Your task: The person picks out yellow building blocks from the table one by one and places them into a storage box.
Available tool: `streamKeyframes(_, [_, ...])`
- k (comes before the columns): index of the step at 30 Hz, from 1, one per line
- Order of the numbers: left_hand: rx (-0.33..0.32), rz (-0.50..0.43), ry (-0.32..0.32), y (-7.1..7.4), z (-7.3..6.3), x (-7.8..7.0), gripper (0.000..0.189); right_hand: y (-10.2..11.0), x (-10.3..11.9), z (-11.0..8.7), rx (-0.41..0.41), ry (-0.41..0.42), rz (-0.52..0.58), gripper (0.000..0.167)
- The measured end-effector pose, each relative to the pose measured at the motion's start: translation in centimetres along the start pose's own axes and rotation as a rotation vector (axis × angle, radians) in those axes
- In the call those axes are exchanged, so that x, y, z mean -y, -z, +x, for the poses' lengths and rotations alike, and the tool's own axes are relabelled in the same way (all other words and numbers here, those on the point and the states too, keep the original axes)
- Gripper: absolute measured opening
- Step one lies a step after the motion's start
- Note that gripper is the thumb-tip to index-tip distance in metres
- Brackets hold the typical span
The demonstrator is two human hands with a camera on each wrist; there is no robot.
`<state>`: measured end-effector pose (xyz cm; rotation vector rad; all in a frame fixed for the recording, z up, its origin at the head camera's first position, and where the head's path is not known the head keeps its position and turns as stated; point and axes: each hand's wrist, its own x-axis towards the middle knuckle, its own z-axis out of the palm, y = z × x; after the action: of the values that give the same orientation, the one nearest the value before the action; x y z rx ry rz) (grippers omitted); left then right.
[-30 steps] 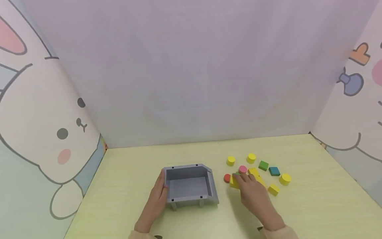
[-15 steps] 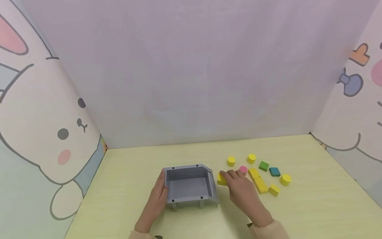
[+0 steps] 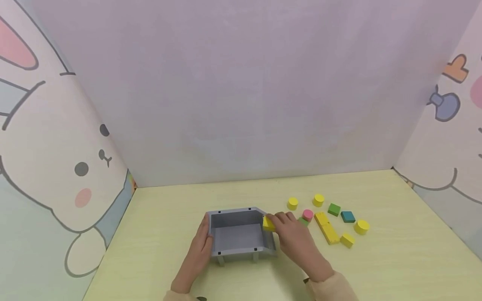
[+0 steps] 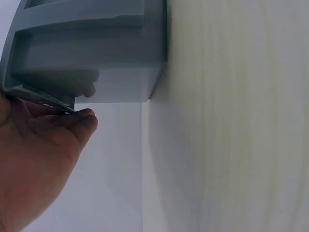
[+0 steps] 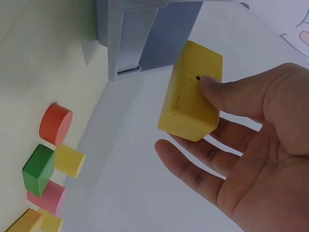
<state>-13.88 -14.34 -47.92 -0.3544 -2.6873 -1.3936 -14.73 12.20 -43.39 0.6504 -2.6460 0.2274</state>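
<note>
a: ok, head cam first. seeing what?

b: looking at a grey tray (image 3: 239, 237) with short legs on a pale yellow bench (image 3: 395, 238). at its left end, got a left hand (image 3: 197, 246) with fingers straight and pressed together, laid along the outside.

a: and the right hand (image 3: 295, 238)? pinching anything?

b: yep, pinching a yellow block (image 3: 269, 223) at the tray's sloped right end, overlapping the edge from this angle. can't tell about actual contact with the rim.

a: anything scattered around?

b: tons, all off to the right of the tray. spotted a green block (image 3: 303, 222) and a pink cylinder (image 3: 308, 215) just past the right hand, then a long yellow bar (image 3: 326, 228). behind those, two yellow cylinders (image 3: 292, 203). farther right, a green square (image 3: 334, 209), a teal square (image 3: 348, 216), a third yellow cylinder (image 3: 362, 226) and a small yellow block (image 3: 347, 239).

a: nice. left wrist cam?

b: showing the tray close up from outside, with the left hand at its edge. can't make out every finger there, too dark and cut off.

a: right wrist?

b: much clearer. showing the yellow block tilted, with the thumb on one face and fingers on the far side, near the tray's open end. also catching a red cylinder (image 5: 55, 124) on the bench, near the green block.
</note>
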Motion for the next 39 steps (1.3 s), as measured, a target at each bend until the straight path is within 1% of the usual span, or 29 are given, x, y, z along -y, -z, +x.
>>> streamKeyframes(7, [0.008,-0.009,0.006,-0.1,0.0,0.2,0.055,-0.5,0.5,0.5,-0.016,0.037,0.003,0.044])
streamKeyframes(13, [0.001,-0.009,0.012,-0.2,-0.1,0.4,0.055,-1.0,1.1,0.8,0.007,0.051,0.016,0.048])
streamKeyframes(18, [0.002,-0.008,0.005,-0.2,-0.1,0.4,0.055,-1.2,1.6,1.1,0.031,0.055,0.015,0.049])
streamKeyframes(28, [0.003,-0.003,0.001,-0.1,0.0,0.3,0.055,-1.9,2.4,1.6,0.099,0.074,0.067,0.056])
streamKeyframes(34, [0.013,-0.001,0.019,-0.2,0.1,0.3,0.055,-2.4,2.7,1.8,0.109,0.086,0.079,0.051])
streamKeyframes(39, [0.014,-0.001,0.038,-0.2,0.2,0.2,0.056,-2.8,2.9,1.9,0.091,0.104,0.094,0.043])
